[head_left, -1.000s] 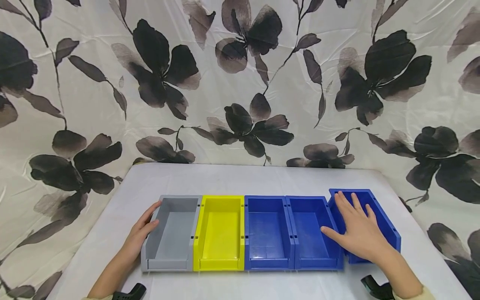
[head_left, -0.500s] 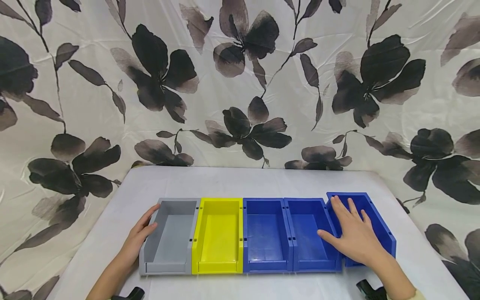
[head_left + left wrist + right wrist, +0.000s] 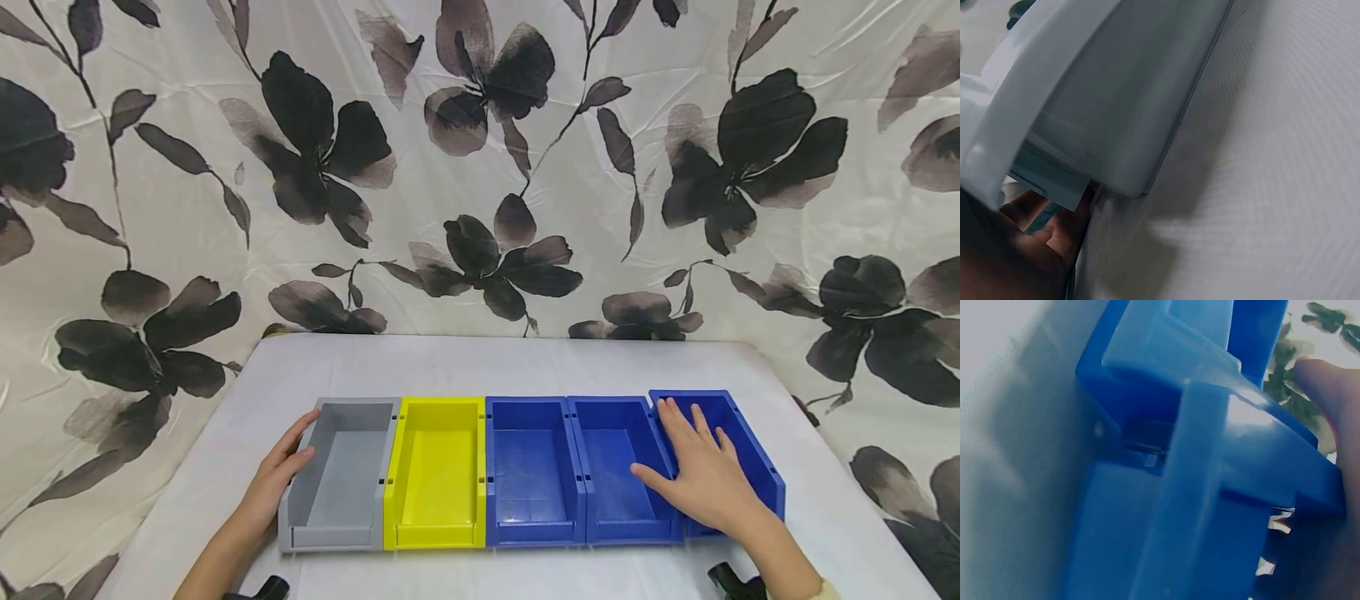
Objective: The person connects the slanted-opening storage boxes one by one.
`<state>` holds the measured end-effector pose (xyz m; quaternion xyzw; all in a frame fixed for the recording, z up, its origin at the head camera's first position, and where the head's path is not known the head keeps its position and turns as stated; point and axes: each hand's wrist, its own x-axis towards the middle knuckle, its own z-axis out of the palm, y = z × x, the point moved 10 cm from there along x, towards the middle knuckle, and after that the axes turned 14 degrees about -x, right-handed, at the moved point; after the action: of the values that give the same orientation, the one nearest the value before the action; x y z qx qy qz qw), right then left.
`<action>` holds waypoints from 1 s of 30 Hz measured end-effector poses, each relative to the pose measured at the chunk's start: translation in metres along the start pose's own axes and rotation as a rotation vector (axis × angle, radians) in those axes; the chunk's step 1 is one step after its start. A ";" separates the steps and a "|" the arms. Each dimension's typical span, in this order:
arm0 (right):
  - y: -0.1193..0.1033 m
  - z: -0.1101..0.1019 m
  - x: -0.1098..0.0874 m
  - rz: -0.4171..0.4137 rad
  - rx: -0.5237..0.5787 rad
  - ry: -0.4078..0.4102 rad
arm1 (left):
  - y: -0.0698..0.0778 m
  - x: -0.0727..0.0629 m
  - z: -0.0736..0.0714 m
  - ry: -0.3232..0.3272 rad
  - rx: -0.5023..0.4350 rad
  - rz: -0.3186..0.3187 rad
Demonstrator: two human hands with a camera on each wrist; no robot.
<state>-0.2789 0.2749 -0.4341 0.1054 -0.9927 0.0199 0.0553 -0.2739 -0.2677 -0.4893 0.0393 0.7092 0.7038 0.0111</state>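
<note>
A row of open-front plastic bins crosses the table: a grey bin point(image 3: 345, 475) at the left, a yellow bin point(image 3: 441, 467), then blue bins. My left hand point(image 3: 276, 475) rests along the grey bin's outer left wall, thumb near its rim; the left wrist view shows its fingers beside that wall. My right hand point(image 3: 708, 483) lies over the rightmost blue bin point(image 3: 763, 471), fingers straight and spread, partly hiding it. Its thumb reaches over the neighbouring blue bin point(image 3: 622, 467). In the right wrist view, two blue bin walls point(image 3: 1122, 537) stand close together, slightly offset.
Another blue bin point(image 3: 531, 467) sits between the yellow one and the bin under my thumb. White cloth point(image 3: 480, 362) covers the table. Behind its back edge hangs a curtain point(image 3: 405, 192) with dark flowers.
The rightmost blue bin has slid left and toward me with my right hand, closing against its neighbour and lining up more with the row. My left hand stays on the grey bin.
</note>
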 end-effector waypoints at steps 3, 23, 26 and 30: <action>0.002 0.004 0.001 0.003 -0.007 -0.013 | -0.001 -0.001 0.000 -0.001 -0.007 -0.004; -0.005 0.007 0.000 0.014 -0.062 -0.026 | -0.001 0.001 0.001 -0.017 -0.014 0.007; -0.006 0.007 0.000 0.020 -0.066 -0.029 | -0.003 0.001 0.000 -0.008 -0.022 -0.012; -0.006 0.008 -0.001 0.042 -0.061 -0.036 | -0.004 0.003 -0.001 -0.005 -0.022 -0.027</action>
<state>-0.2775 0.2693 -0.4424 0.0831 -0.9957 -0.0113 0.0403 -0.2769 -0.2691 -0.4935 0.0316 0.7017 0.7114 0.0228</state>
